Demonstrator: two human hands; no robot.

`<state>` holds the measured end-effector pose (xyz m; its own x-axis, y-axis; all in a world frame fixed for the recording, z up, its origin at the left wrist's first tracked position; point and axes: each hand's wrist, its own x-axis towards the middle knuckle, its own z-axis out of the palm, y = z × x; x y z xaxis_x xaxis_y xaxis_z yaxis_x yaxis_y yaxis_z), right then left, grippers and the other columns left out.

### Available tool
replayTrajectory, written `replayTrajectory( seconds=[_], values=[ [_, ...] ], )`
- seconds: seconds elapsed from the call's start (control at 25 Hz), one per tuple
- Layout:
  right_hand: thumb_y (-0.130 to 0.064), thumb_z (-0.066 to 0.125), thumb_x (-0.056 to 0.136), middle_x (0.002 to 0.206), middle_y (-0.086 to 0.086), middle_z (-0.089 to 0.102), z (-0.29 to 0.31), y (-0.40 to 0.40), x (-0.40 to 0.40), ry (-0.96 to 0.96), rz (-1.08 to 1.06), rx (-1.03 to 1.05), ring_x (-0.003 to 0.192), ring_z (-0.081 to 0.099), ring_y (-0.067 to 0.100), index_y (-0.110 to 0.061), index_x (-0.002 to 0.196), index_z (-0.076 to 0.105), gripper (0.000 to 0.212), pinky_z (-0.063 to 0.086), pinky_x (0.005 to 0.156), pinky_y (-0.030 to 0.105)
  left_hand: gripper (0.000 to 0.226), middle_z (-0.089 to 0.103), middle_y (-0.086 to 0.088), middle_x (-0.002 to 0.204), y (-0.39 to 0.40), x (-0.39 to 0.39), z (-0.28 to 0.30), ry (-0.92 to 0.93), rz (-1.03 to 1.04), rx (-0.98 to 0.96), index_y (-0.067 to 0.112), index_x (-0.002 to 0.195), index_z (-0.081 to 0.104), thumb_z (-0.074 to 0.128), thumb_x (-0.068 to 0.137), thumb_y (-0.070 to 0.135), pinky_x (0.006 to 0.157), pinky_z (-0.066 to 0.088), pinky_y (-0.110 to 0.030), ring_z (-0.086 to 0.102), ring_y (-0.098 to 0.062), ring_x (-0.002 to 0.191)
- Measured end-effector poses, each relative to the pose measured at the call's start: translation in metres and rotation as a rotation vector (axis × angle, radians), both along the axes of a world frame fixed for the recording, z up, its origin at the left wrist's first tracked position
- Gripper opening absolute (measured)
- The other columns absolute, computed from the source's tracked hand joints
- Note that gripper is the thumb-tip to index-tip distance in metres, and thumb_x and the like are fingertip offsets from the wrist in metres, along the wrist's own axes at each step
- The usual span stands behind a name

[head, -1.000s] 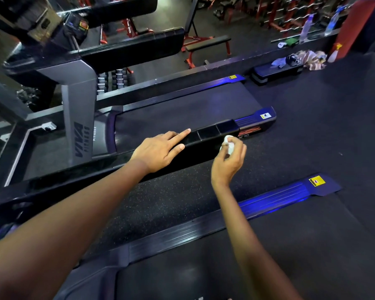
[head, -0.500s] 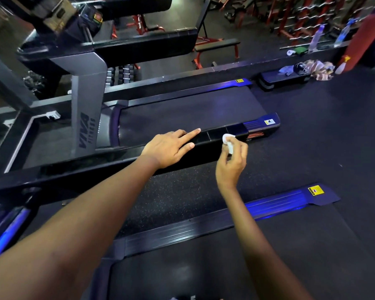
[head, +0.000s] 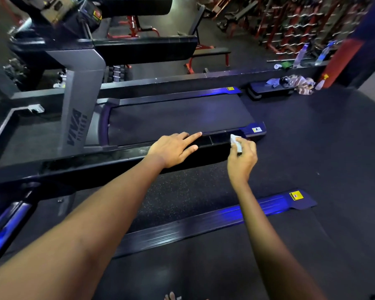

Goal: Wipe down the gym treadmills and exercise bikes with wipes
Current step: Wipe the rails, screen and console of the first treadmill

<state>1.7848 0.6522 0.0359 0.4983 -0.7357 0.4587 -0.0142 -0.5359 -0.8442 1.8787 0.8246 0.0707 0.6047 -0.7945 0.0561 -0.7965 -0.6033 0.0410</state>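
A black treadmill handrail (head: pixel 212 140) runs across the middle of the view, over a treadmill belt (head: pixel 178 118). My left hand (head: pixel 173 148) rests flat on the rail with its fingers straight. My right hand (head: pixel 241 156) pinches a small folded white wipe (head: pixel 235 142) and holds it against the rail's right end. A second treadmill's belt (head: pixel 214 267) and its blue-lit side rail (head: pixel 225 221) lie below my arms.
The grey treadmill upright (head: pixel 78 109) and its console stand at the left. A black step platform (head: pixel 268 92) with cloths, a spray bottle (head: pixel 322 82) and water bottles sit at the far right. Red benches and barbell racks fill the background.
The camera has shifted a little, so both hands sit lower in view. The wipe stays at the rail's right end, and the left hand has kept its place on the rail.
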Motion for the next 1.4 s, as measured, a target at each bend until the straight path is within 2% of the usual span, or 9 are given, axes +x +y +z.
replayTrajectory(
  seconds=[0.08,0.24,0.4,0.56,0.72,0.92,1.16,1.28,1.4],
  values=[
    [0.012,0.055,0.079,0.093,0.024,0.056,0.007,0.001,-0.001,0.029,-0.068,0.061,0.08,0.056,0.031,0.004,0.095,0.067,0.022,0.031,0.068,0.004,0.053,0.044,-0.001,0.137,0.0,0.0,0.001,0.002,0.0,0.007,0.033,0.151,0.01,0.017,0.1,0.048,0.083,0.048,-0.039,0.05,-0.022,0.116],
    [0.01,0.057,0.08,0.092,0.017,0.06,0.009,0.01,-0.01,0.138,0.096,-0.089,0.08,0.054,0.022,-0.001,0.096,0.069,0.022,0.03,0.071,0.004,0.053,0.043,-0.002,0.14,0.001,-0.002,0.002,0.018,-0.002,0.012,0.032,0.151,0.01,0.018,0.1,0.048,0.083,0.048,-0.039,0.048,-0.022,0.119],
    [0.01,0.057,0.079,0.09,0.023,0.061,0.017,-0.001,-0.006,0.138,-0.08,0.06,0.082,0.058,0.033,0.001,0.09,0.068,0.018,0.03,0.068,0.013,0.054,0.043,-0.002,0.14,0.002,-0.001,0.002,0.023,-0.006,0.012,0.032,0.151,0.011,0.018,0.1,0.049,0.083,0.048,-0.04,0.048,-0.022,0.12],
    [0.009,0.054,0.08,0.092,0.015,0.061,0.015,0.011,-0.011,0.234,0.102,-0.045,0.08,0.055,0.022,-0.003,0.092,0.068,0.022,0.036,0.072,0.017,0.054,0.043,-0.002,0.14,0.002,-0.001,0.001,0.025,-0.003,0.011,0.032,0.151,0.011,0.018,0.1,0.049,0.086,0.048,-0.041,0.048,-0.023,0.12],
    [0.004,0.055,0.083,0.095,0.019,0.061,0.022,-0.021,-0.006,0.296,0.013,-0.012,0.089,0.057,0.032,-0.001,0.091,0.067,0.015,0.039,0.079,0.029,0.054,0.042,-0.002,0.142,0.002,-0.003,0.004,0.02,-0.005,0.026,0.031,0.151,0.012,0.019,0.1,0.049,0.088,0.047,-0.04,0.047,-0.023,0.121],
    [0.001,0.053,0.085,0.096,0.02,0.059,0.031,-0.046,-0.002,0.416,0.138,-0.045,0.092,0.055,0.034,0.0,0.09,0.066,0.014,0.041,0.081,0.034,0.053,0.042,0.0,0.142,0.002,-0.005,0.005,0.045,0.019,0.019,0.031,0.15,0.015,0.02,0.1,0.048,0.091,0.044,-0.038,0.046,-0.022,0.123],
    [-0.002,0.056,0.087,0.101,0.02,0.059,0.058,-0.096,0.009,0.462,0.341,-0.105,0.095,0.056,0.03,0.0,0.097,0.068,0.015,0.031,0.07,0.018,0.082,0.039,-0.005,0.146,-0.01,-0.02,0.008,0.057,0.168,-0.041,0.026,0.149,0.023,0.001,0.082,0.065,0.102,0.035,-0.039,0.042,-0.023,0.128],
    [-0.008,0.058,0.089,0.1,0.019,0.059,0.069,-0.111,0.019,0.476,0.493,-0.143,0.091,0.055,0.026,0.0,0.095,0.069,0.015,0.029,0.065,0.017,0.076,0.038,-0.005,0.146,-0.035,-0.033,0.016,0.068,0.306,-0.105,0.021,0.148,0.028,0.011,0.088,0.064,0.105,0.03,-0.04,0.038,-0.023,0.132],
    [-0.006,0.056,0.089,0.099,0.016,0.058,0.071,-0.129,0.03,0.5,0.634,-0.188,0.09,0.055,0.027,-0.002,0.093,0.069,0.014,0.035,0.067,0.025,0.057,0.035,-0.006,0.148,-0.069,-0.043,0.028,0.078,0.442,-0.166,0.017,0.147,0.029,0.031,0.099,0.048,0.108,0.028,-0.041,0.034,-0.024,0.135]
  ],
)
